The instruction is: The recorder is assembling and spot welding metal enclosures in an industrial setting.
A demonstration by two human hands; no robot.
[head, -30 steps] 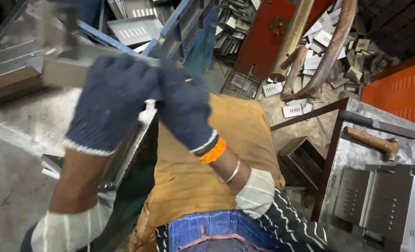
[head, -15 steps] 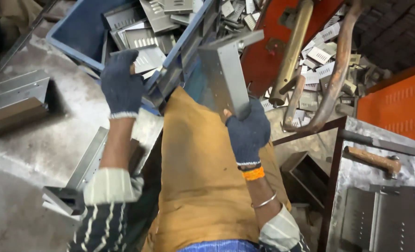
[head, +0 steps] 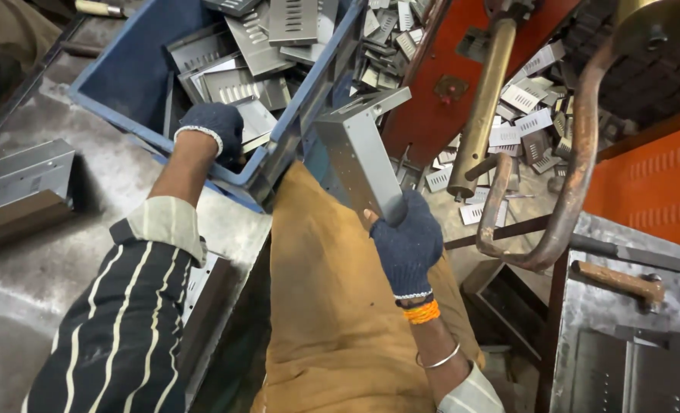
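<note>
Right hand [head: 407,243], in a dark blue knit glove, has its fingers wrapped tight around the lower end of a grey sheet-metal channel piece [head: 359,153], which tilts up and away, its top end just beside the near right corner of the blue crate [head: 118,69]. Left hand [head: 214,131], gloved the same, is down inside that crate at its near edge, among louvred metal parts [head: 271,42]; I cannot tell whether its fingers grip anything. A brown apron [head: 332,306] hangs below.
</note>
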